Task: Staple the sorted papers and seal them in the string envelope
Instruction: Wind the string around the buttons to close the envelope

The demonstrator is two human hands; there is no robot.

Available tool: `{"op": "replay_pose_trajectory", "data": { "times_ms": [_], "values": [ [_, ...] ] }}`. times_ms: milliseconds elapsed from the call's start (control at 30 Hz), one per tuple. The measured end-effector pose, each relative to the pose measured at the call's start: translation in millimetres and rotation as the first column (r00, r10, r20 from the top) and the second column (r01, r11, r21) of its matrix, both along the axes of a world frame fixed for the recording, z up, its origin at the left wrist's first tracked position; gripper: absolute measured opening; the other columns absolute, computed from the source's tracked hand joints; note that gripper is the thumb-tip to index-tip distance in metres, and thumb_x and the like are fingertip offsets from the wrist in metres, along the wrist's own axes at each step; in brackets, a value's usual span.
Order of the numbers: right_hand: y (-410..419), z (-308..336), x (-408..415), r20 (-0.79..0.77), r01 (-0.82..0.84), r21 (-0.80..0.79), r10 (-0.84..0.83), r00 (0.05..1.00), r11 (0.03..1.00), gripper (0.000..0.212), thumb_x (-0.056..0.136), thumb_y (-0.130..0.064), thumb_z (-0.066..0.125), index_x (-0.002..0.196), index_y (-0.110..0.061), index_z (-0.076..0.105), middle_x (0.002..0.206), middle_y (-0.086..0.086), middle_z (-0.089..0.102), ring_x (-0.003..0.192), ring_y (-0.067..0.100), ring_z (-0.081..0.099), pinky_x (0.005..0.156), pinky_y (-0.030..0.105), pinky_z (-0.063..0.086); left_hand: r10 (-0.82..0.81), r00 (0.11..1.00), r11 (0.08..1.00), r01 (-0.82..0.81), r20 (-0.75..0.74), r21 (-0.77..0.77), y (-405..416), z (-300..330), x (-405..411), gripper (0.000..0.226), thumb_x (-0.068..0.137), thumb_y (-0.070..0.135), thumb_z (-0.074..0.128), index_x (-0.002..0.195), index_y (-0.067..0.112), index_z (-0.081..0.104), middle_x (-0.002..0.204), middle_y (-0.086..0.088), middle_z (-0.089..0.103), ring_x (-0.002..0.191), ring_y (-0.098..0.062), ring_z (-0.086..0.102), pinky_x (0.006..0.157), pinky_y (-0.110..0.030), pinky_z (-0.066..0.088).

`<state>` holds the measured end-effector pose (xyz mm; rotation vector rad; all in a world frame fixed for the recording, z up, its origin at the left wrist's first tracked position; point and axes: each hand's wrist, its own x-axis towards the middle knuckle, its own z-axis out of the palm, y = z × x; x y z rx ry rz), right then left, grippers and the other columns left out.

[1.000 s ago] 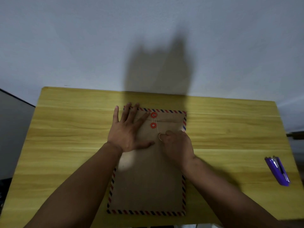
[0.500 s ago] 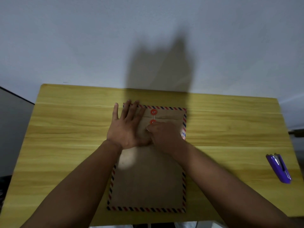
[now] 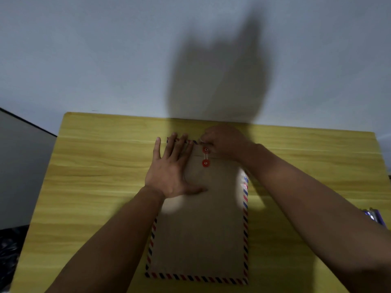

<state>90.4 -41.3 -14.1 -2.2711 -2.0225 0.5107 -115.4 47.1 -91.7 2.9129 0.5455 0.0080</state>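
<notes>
Envelope [image 3: 201, 235] lay flat in the middle of the table [image 3: 95, 187], its striped bottom edge nearest the person. On its upper left, the left hand [image 3: 171, 172] stayed spread flat, pressing it down. Beyond, the right hand [image 3: 224, 144] had moved from below the lower red button [image 3: 205, 163] up past the upper button [image 3: 205, 149], apparently pinching the string, so winding seemed under way. The string itself was too thin to make out. Right of the envelope, the purple stapler [image 3: 373, 216] was mostly hidden by the right forearm.
</notes>
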Motion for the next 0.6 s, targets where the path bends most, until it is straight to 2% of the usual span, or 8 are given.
{"op": "replay_pose_trajectory", "data": {
  "times_ms": [100, 167, 267, 467, 600],
  "values": [
    [-7, 6, 14, -0.093, 0.028, -0.008, -0.028, 0.995, 1.0, 0.024, 0.097, -0.032, 0.067, 0.095, -0.01, 0.077, 0.091, 0.011, 0.071, 0.087, 0.03, 0.065, 0.068, 0.032, 0.041, 0.003, 1.0, 1.0, -0.003, 0.005, -0.004, 0, 0, 0, 0.14, 0.06, 0.111, 0.035, 0.165, 0.019, 0.029, 0.175, -0.006, 0.023, 0.164, -0.032, 0.009, 0.127, -0.07, 0.006],
    [-15, 8, 17, -0.122, 0.031, -0.036, -0.036, 0.992, 0.999, 0.029, 0.094, -0.036, 0.07, 0.087, -0.008, 0.077, 0.081, 0.008, 0.068, 0.077, 0.025, 0.062, 0.065, 0.033, 0.04, 0.002, 1.0, 1.0, -0.002, 0.007, -0.003, 0, 0, 0, 0.14, 0.061, 0.111, 0.035, 0.165, 0.019, 0.03, 0.174, -0.006, 0.023, 0.164, -0.032, 0.01, 0.126, -0.07, 0.006],
    [-27, 11, 25, -0.206, 0.097, -0.046, -0.105, 0.973, 0.994, 0.025, 0.093, -0.032, 0.071, 0.085, -0.009, 0.078, 0.069, -0.008, 0.057, 0.068, 0.014, 0.054, 0.062, 0.028, 0.036, 0.003, 1.0, 1.0, -0.003, 0.012, -0.005, 0, 0, -1, 0.14, 0.061, 0.111, 0.035, 0.165, 0.018, 0.031, 0.174, -0.006, 0.023, 0.164, -0.032, 0.01, 0.126, -0.07, 0.007],
    [-17, 11, 23, -0.213, 0.107, -0.029, -0.111, 0.971, 0.994, 0.018, 0.093, -0.026, 0.071, 0.096, -0.009, 0.079, 0.082, -0.006, 0.055, 0.082, 0.021, 0.061, 0.067, 0.028, 0.034, 0.008, 1.0, 1.0, -0.008, 0.007, -0.007, 0, -1, -1, 0.14, 0.06, 0.112, 0.034, 0.166, 0.019, 0.029, 0.175, -0.006, 0.022, 0.165, -0.031, 0.009, 0.127, -0.07, 0.006],
    [1, 4, 5, -0.16, 0.071, 0.025, -0.066, 0.985, 0.997, 0.019, 0.092, -0.025, 0.071, 0.094, -0.006, 0.074, 0.094, 0.011, 0.066, 0.088, 0.03, 0.063, 0.071, 0.039, 0.046, 0.015, 1.0, 1.0, -0.015, -0.003, -0.009, 0, 0, 0, 0.14, 0.059, 0.112, 0.033, 0.165, 0.02, 0.03, 0.174, -0.005, 0.024, 0.164, -0.031, 0.01, 0.127, -0.07, 0.007]
  ]
}}
